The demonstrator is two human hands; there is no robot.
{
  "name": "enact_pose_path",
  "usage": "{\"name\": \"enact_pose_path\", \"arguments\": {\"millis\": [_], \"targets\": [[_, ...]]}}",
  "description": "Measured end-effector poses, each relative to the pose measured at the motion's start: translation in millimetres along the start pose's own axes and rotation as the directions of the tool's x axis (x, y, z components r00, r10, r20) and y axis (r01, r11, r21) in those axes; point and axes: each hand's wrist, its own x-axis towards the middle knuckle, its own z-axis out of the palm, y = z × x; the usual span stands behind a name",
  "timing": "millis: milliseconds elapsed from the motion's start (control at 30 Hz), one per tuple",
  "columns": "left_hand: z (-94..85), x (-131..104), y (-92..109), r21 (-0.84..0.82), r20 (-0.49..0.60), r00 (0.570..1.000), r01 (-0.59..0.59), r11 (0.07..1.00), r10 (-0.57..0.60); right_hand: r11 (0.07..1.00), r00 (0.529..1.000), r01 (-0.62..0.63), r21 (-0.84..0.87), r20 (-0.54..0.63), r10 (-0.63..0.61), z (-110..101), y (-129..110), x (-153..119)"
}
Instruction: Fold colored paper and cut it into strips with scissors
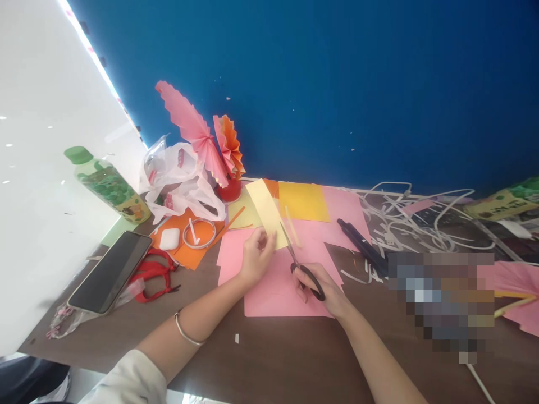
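Note:
In my left hand (257,255) is a strip of pale yellow paper (265,205), pinched near its lower end and slanting up to the left. My right hand (322,286) is closed around the black handles of a pair of scissors (311,280). The scissor blades point up and left, at the right edge of the yellow strip. A thin yellow sliver of paper (293,227) shows just right of the blades. Beneath both hands lie pink sheets of paper (273,297).
Left are a phone (112,272), an earbud case (169,238), orange paper (189,255), a plastic bag (177,174) and a green-capped bottle (109,188). Folded paper fans (202,134) stand behind. Right are a black rod-like object (362,247) and tangled white cables (446,224).

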Motion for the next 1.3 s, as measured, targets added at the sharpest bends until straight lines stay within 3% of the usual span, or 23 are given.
{"name": "enact_pose_path", "arguments": {"millis": [1300], "targets": [[-0.6, 1.2, 3.4, 0.013, 0.024, 1.000, 0.002, 1.000, -0.003, 1.000, 1.000, 0.005, -0.031, 0.004, -0.005, 0.2, 4.8, -0.1]]}}
